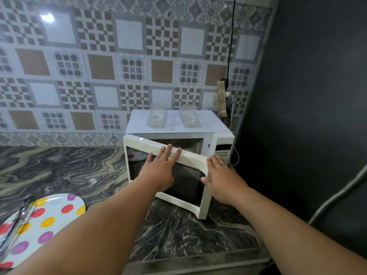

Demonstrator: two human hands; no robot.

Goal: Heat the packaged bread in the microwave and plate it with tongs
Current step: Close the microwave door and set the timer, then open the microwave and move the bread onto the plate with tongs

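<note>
White microwave (pixel 178 124) at one o'clock on the table (pixel 59 171), door (pixel 190 161) half open. Left hand (pixel 158 171) flat on door, fingers (pixel 168 151) spread; right hand (pixel 224 181) open at its edge. Tongs (pixel 17 219) on dotted plate (pixel 51 219) at eight o'clock. Bread unseen.

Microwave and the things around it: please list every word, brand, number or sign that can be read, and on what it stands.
No text is readable.
Left clear pack on the microwave: small white label, too blurred.
Right clear pack: small white label, too blurred.
Microwave control panel: no legible markings.
</note>
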